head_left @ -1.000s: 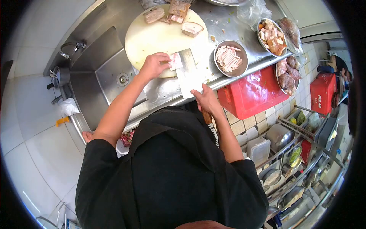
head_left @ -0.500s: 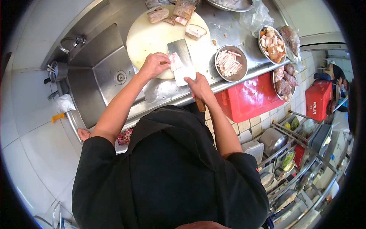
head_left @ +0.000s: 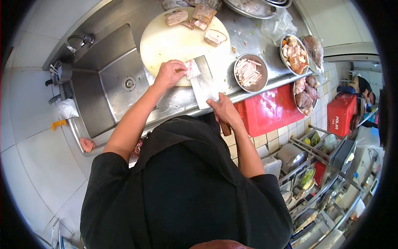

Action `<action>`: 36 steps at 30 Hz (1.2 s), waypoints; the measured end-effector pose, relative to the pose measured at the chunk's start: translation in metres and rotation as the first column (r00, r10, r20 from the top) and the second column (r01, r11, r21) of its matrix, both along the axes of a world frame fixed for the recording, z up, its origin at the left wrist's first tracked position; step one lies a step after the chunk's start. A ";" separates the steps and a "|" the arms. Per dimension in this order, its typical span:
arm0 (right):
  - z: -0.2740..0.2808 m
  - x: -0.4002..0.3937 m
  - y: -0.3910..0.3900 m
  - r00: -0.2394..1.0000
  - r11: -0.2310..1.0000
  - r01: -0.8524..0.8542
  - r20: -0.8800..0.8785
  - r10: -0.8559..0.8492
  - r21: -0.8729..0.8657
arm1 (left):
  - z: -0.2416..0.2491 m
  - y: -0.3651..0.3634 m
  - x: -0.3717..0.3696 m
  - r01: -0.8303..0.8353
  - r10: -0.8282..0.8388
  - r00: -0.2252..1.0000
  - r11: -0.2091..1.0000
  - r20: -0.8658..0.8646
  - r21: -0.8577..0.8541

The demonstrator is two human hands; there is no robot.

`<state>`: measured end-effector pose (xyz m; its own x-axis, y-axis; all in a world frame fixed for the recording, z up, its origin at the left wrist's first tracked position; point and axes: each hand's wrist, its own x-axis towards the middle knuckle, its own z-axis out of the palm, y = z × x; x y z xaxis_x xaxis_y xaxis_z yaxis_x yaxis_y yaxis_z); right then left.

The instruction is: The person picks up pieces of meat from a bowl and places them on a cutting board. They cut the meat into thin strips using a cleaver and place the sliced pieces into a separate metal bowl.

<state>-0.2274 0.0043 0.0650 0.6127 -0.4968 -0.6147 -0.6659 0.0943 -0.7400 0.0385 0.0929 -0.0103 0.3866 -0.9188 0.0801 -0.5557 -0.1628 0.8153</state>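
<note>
While our left hand (head_left: 169, 74) reached over the near part of the round cutting board (head_left: 166, 45), its fingers were bent and drawn close together, the tips touching the left side of a small pale-pink piece of meat (head_left: 192, 69). We could not tell whether thumb and fingers pinched that piece or only steadied it. It lay near the board's near edge, right up against the broad blade of our cleaver (head_left: 203, 85).

Our right hand (head_left: 226, 110) was closed on the cleaver where blade met handle, with the thumb laid along the blade's corner and the wooden handle (head_left: 225, 129) jutting out below the palm, toward our apron. The blade slanted across the board's rim and out over the steel counter (head_left: 238, 33).

At the far side of the board we had three larger chunks: a brownish block (head_left: 176, 17), a thicker one (head_left: 203, 13) and a pale-topped piece (head_left: 215, 38). Right of the board, we had a metal bowl (head_left: 262, 85) holding cut meat strips (head_left: 248, 72).
</note>
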 end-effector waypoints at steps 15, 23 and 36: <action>0.006 0.030 0.038 0.953 0.776 -0.300 -0.220 0.210 -0.556 | -0.008 0.019 0.000 -0.079 0.081 0.997 0.990 0.006 -0.119; 0.010 0.058 0.059 0.909 0.596 -0.415 -0.281 0.308 -0.688 | -0.010 0.026 -0.006 -0.101 0.133 0.975 0.979 0.180 -0.177; 0.026 0.023 -0.013 0.946 0.611 -0.324 -0.254 0.201 -0.722 | 0.007 0.014 -0.021 -0.206 0.209 0.966 0.978 0.149 -0.037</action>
